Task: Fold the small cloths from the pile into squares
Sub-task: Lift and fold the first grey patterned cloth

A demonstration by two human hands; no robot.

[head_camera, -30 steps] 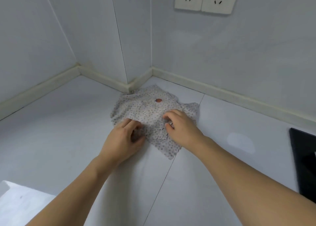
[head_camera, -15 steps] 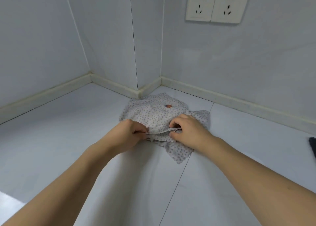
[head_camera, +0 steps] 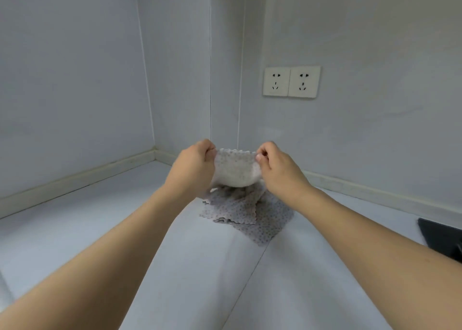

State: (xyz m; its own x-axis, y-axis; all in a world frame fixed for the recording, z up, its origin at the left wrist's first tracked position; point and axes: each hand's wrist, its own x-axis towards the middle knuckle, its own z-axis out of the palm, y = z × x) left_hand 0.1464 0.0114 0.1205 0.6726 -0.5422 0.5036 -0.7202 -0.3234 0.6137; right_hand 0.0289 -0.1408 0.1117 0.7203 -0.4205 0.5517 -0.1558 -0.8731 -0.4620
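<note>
My left hand (head_camera: 192, 166) pinching one top corner of a small dotted cloth (head_camera: 235, 168), my right hand (head_camera: 280, 168) pinching the other, cloth hanging above the pile (head_camera: 250, 209) at 6 o'clock, white counter (head_camera: 75, 229) beneath, double wall socket (head_camera: 291, 81) at 1 o'clock

Pile (head_camera: 250, 212): far part hidden behind the raised cloth (head_camera: 235, 169).
Cloth corners: buried inside both hands' fingers.
Dark object (head_camera: 442, 239): cut off at the right edge, can't identify.

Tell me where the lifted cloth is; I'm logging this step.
In the head view it hangs mid-frame: the cloth is pinched at its top corners between the left hand and right hand, above the pile.
</note>
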